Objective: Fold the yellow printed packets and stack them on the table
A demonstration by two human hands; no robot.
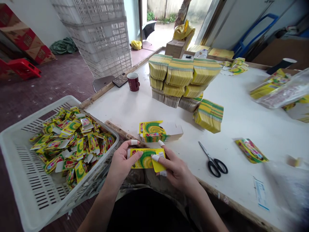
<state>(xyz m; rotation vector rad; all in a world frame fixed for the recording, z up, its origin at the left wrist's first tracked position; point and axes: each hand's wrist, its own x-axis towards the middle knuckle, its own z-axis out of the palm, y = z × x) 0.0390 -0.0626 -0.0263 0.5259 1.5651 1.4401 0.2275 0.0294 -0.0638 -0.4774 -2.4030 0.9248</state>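
Between my two hands, just over the table's near edge, is a yellow and green printed carton (144, 158). My left hand (123, 162) grips its left end, thumb on the front face. On the right end, my right hand (175, 169) holds it near a yellow flap (158, 165). White tape wraps fingertips on both hands. Just beyond them a small stack of flat printed cartons (152, 130) lies on the table. To my left, a white plastic crate (23, 137) holds many folded small cartons (70, 137).
Black-handled scissors (213, 162) lie right of my hands on the white table (231, 112). Bundled flat cartons (180, 72) are piled ahead, with another bundle (209, 115) closer. A maroon mug (133, 82) and a phone (120, 80) sit near the left edge. Tall stacked crates (101, 35) stand behind.
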